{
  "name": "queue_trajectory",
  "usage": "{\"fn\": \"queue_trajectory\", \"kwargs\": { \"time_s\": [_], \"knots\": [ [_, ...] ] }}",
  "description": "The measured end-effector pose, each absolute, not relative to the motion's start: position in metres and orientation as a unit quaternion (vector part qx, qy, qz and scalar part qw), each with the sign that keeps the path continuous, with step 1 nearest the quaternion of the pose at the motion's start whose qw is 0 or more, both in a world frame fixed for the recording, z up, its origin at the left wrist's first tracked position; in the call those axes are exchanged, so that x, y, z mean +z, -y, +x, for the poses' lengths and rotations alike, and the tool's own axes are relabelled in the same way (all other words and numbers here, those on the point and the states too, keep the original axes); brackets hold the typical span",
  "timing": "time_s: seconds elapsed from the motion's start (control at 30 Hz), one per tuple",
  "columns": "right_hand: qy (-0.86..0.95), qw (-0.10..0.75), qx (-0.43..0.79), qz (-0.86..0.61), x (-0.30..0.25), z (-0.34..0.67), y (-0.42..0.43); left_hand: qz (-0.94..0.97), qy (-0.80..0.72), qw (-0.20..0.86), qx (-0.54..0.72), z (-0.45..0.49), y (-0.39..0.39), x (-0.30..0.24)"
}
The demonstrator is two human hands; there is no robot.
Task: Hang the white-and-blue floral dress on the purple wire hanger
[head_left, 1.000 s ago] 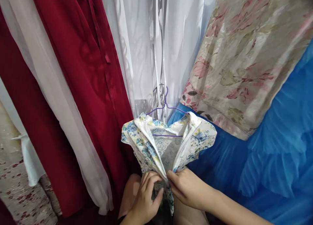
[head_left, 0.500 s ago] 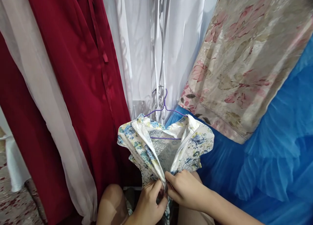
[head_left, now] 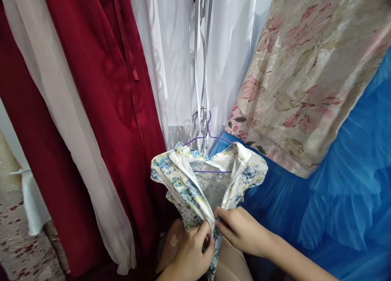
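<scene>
At the lower centre of the frame I have a white cloth garment printed with blue and yellow flowers (head_left: 187, 187), its neckline on a thin purple hanger (head_left: 208, 128). The front falls open in a V. My left hand (head_left: 195, 250) pinches the left edge near the V's bottom, fingers drawn narrow; my right hand (head_left: 240, 230), just beside it, grips the right edge with bent fingers. Deep red fabric (head_left: 113, 97) hangs at upper left, white drapery (head_left: 177, 69) at top centre, beige floral cloth (head_left: 293, 81) at upper right, ruffled blue fabric (head_left: 339, 199) at lower right.
</scene>
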State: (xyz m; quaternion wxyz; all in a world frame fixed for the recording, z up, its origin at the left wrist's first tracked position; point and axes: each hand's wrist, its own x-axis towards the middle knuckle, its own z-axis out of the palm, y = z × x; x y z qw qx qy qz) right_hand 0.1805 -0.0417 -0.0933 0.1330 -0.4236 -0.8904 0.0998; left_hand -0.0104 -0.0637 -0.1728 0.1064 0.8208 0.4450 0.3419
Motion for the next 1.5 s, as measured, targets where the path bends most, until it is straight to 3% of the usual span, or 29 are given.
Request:
{"fn": "queue_trajectory", "kwargs": {
  "time_s": [0.23, 0.43, 0.97, 1.3, 1.5],
  "knots": [
    [0.877, 0.151, 0.123, -0.439, -0.067, 0.188, 0.025, 0.830, -0.479, 0.137, 0.251, -0.003, 0.064, -0.155],
    [0.859, 0.190, 0.145, -0.452, -0.054, 0.195, 0.002, 0.873, -0.446, 0.103, 0.168, -0.004, 0.063, -0.140],
    [0.830, 0.189, -0.018, -0.525, 0.036, 0.191, -0.051, 0.872, -0.482, 0.085, 0.022, 0.014, 0.067, -0.100],
    [0.818, 0.219, -0.033, -0.531, 0.066, 0.190, -0.060, 0.855, -0.505, 0.109, -0.053, 0.023, 0.077, -0.095],
    [0.821, 0.192, -0.067, -0.534, 0.056, 0.188, -0.050, 0.862, -0.492, 0.102, -0.068, 0.027, 0.081, -0.113]
  ]
}}
